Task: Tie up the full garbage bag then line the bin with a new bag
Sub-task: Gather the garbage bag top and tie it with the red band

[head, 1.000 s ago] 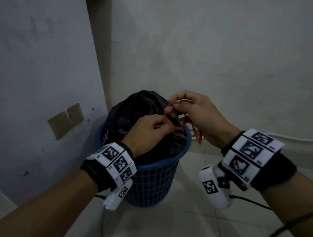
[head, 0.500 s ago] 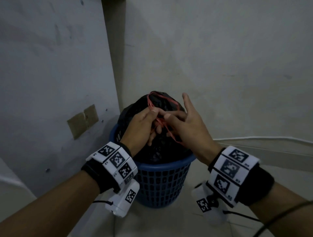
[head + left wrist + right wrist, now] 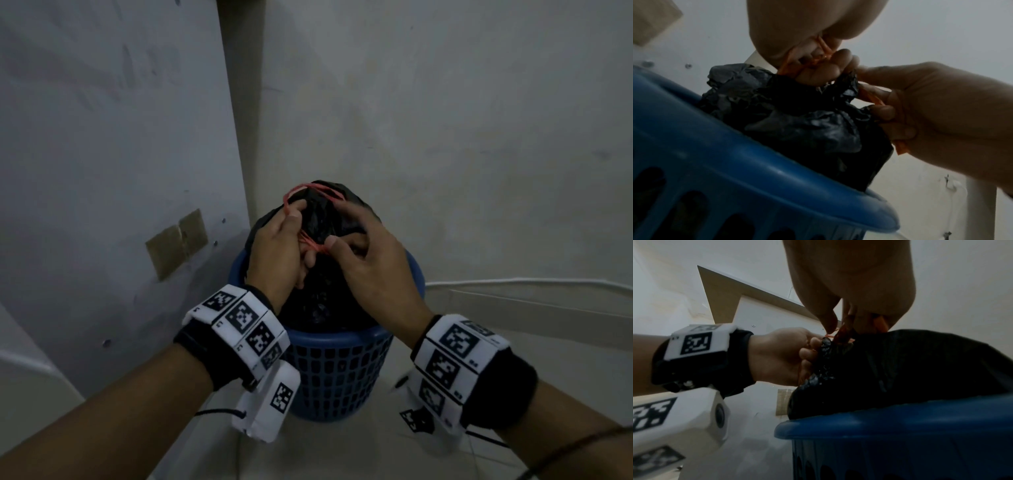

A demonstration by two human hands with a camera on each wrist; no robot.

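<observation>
A full black garbage bag (image 3: pixel 322 291) (image 3: pixel 797 116) (image 3: pixel 910 369) bulges out of a blue slotted plastic bin (image 3: pixel 339 373) (image 3: pixel 719 170) (image 3: pixel 900 443) standing in a wall corner. Red drawstrings (image 3: pixel 310 195) (image 3: pixel 824 53) (image 3: pixel 844 332) loop over the bag's gathered top. My left hand (image 3: pixel 284 246) (image 3: pixel 812 48) (image 3: pixel 781 356) pinches the strings on the left of the neck. My right hand (image 3: pixel 359 250) (image 3: pixel 910 105) (image 3: pixel 855 296) pinches them on the right, thumb and fingers curled, with a red strand stretched between the two hands.
Grey walls meet in a corner right behind the bin. A taped brown patch (image 3: pixel 178 243) sits on the left wall. A white cable or trim (image 3: pixel 531 282) runs along the right wall near the pale tiled floor (image 3: pixel 342 452).
The red loop now stands open over the bag's top. Both hands have drawn slightly apart, stretching a strand between them; the right fingers, straighter earlier, now curl on the string.
</observation>
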